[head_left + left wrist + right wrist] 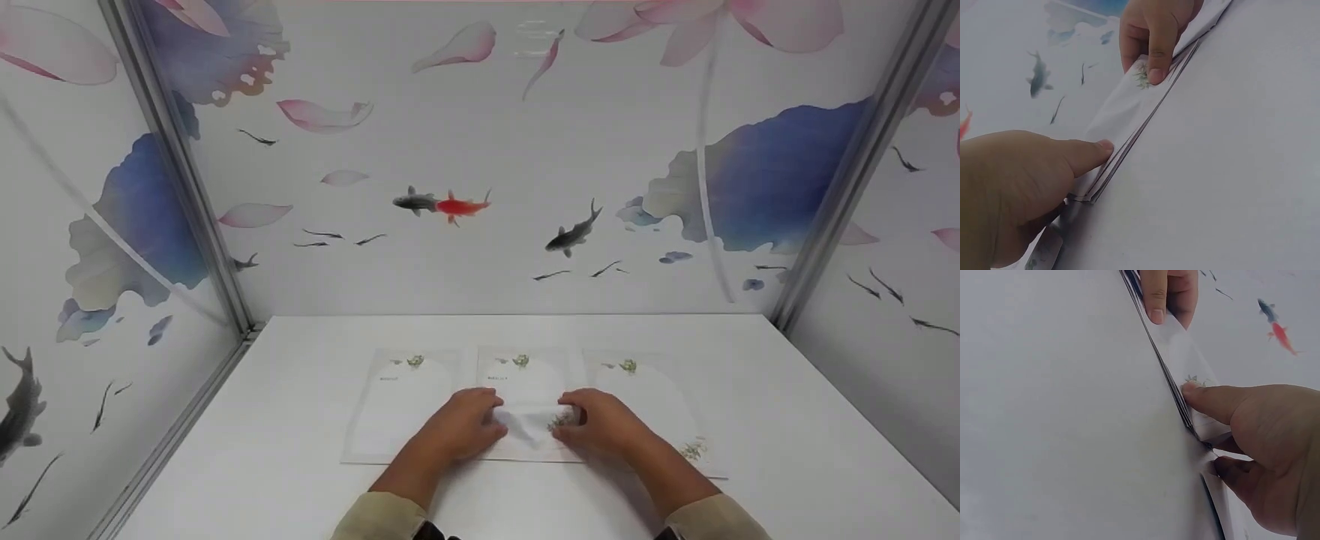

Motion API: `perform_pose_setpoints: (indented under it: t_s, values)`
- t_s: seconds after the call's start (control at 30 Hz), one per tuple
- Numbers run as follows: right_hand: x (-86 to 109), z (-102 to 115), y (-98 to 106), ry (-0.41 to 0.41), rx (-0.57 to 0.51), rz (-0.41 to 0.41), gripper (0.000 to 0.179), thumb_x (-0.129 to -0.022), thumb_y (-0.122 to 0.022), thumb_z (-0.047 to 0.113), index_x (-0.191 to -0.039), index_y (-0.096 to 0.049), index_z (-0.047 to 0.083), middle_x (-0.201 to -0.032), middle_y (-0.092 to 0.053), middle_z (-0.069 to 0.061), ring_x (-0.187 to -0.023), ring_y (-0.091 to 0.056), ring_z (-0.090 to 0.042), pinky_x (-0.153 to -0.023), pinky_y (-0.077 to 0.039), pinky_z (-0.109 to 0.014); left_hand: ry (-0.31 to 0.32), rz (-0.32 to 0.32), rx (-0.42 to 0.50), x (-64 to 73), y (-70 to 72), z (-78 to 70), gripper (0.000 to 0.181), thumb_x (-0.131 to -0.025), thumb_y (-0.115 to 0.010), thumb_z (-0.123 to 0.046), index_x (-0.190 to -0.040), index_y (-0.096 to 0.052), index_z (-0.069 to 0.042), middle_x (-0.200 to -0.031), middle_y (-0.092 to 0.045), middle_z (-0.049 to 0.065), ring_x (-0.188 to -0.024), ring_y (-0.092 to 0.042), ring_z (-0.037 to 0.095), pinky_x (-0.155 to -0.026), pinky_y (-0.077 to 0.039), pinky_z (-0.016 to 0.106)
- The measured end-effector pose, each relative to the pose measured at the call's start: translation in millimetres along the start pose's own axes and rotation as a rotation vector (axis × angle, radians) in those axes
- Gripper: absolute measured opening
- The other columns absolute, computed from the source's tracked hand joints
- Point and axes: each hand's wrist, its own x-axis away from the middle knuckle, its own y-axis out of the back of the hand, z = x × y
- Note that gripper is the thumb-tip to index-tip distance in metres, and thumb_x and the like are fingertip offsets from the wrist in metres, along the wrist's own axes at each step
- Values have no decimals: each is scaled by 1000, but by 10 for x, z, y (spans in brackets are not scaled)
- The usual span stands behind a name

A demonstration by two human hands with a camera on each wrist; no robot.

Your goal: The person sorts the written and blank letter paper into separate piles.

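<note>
Both hands hold the middle one of three white sets of printed paper, which carries small green plant drawings. My left hand grips its left side, thumb on top and fingers behind. My right hand pinches its right side near the plant print, thumb on top. Between the hands the paper is raised and slightly creased. In the left wrist view several layered edges of this paper show along its near side. The fingers behind the paper are partly hidden.
A similar paper lies flat to the left and another paper to the right, partly under my right arm. They rest on a white table. Panels printed with fish and petals enclose its back and sides.
</note>
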Motion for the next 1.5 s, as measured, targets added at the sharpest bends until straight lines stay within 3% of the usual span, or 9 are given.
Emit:
perform_pose_setpoints:
  t_s: [0.1, 0.3, 0.47, 0.73, 0.97, 1.1, 1.2, 1.37, 1.5]
  values:
    - [-1, 30, -10, -12, 2, -24, 51, -86, -91, 37, -131, -74, 21, -140, -68, -3, -131, -62, -23, -116, -50, -54, -19, -33, -12, -4, -7, -4, 45, -102, -71, -32, -141, -67, -9, -153, -63, 10, -150, -52, 32, -126, -42, 49]
    - [21, 87, -13, -9, 20, -80, 49, -83, -93, 36, -126, -77, 18, -139, -65, -6, -135, -62, -29, -117, -50, -55, -19, -78, -92, -12, -5, -25, 42, -100, -74, -36, -136, -71, -13, -140, -70, 5, -137, -58, 30, -119, -48, 47]
    - [35, 114, -18, -54, 47, -97, 45, -81, -95, 37, -122, -79, 23, -123, -65, -5, -117, -65, -25, -108, -55, -53, -8, -121, -178, -24, -23, -27, 41, -97, -77, -41, -132, -75, -20, -135, -72, 2, -124, -61, 29, -106, -53, 47]
    - [28, 147, -21, -128, 35, -72, 46, -81, -94, 37, -124, -80, 26, -117, -67, -5, -114, -67, -24, -108, -55, -53, 35, -94, -117, -9, -30, -49, 46, -98, -76, -39, -139, -71, -19, -142, -68, 6, -131, -62, 31, -114, -50, 52]
    - [37, 142, -12, -73, -5, -90, 59, -81, -94, 33, -135, -75, 18, -113, -71, -1, -103, -63, -18, -100, -56, -47, 11, -114, -90, 4, 0, -64, 50, -98, -74, -33, -142, -68, -9, -146, -67, 13, -137, -61, 37, -119, -48, 53]
    - [34, 128, 3, -79, -48, -107, 61, -82, -94, 35, -135, -75, 12, -117, -75, -3, -104, -65, -19, -100, -58, -47, 82, -107, -33, 10, 22, -105, 55, -102, -71, -38, -147, -64, -7, -153, -63, 13, -147, -55, 34, -125, -43, 52]
    - [35, 129, 17, -122, -94, -122, 59, -88, -89, 38, -136, -73, 9, -121, -76, -7, -106, -67, -21, -98, -61, -45, 175, -127, 46, 4, 28, -134, 57, -104, -69, -37, -152, -60, -8, -160, -57, 12, -154, -49, 33, -129, -39, 52]
    - [28, 123, 26, -187, -239, -152, 50, -96, -79, 22, -141, -67, 3, -113, -76, -9, -97, -71, -19, -84, -64, -35, 321, -227, 177, -32, 21, -157, 54, -105, -68, -27, -155, -56, -9, -165, -51, 11, -158, -44, 32, -130, -36, 53]
    - [3, 124, 37, -222, -329, -141, 51, -96, -77, 13, -143, -65, 0, -106, -77, -9, -86, -71, -16, -74, -61, -29, 386, -289, 236, -51, 27, -153, 52, -104, -69, -16, -153, -56, -5, -159, -57, 15, -155, -48, 35, -128, -40, 53]
